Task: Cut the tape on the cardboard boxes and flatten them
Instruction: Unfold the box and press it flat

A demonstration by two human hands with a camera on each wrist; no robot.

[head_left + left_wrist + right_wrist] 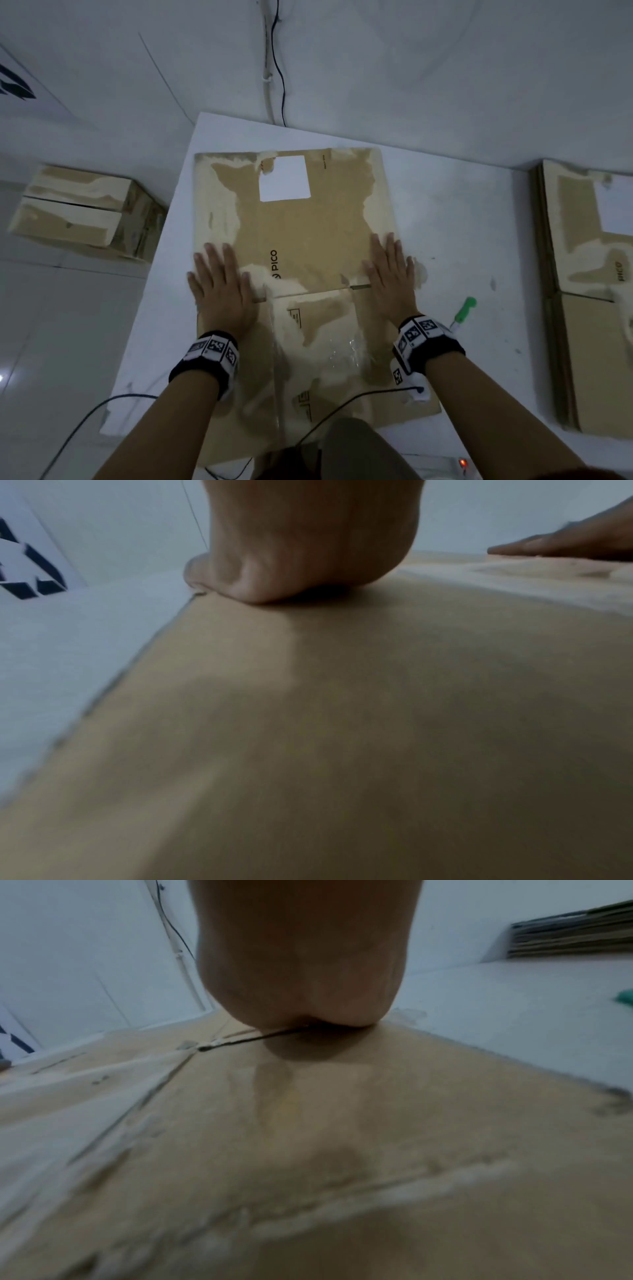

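A flattened brown cardboard box (301,233) with a white label and "PICO" print lies on the white table (459,219). My left hand (219,284) presses flat on its left edge with fingers straight. My right hand (390,270) presses flat near its right edge, palm over a fold seam. In the left wrist view the heel of my left hand (298,561) bears on the cardboard (342,723). In the right wrist view my right hand's (301,969) heel sits on the cardboard (342,1137) at a slit. A green-handled cutter (463,311) lies on the table right of my right wrist.
A stack of flattened boxes (589,291) lies at the table's right end. A closed cardboard box (85,209) stands on the floor to the left. Cables (278,65) run down the wall behind the table and across the near cardboard flap.
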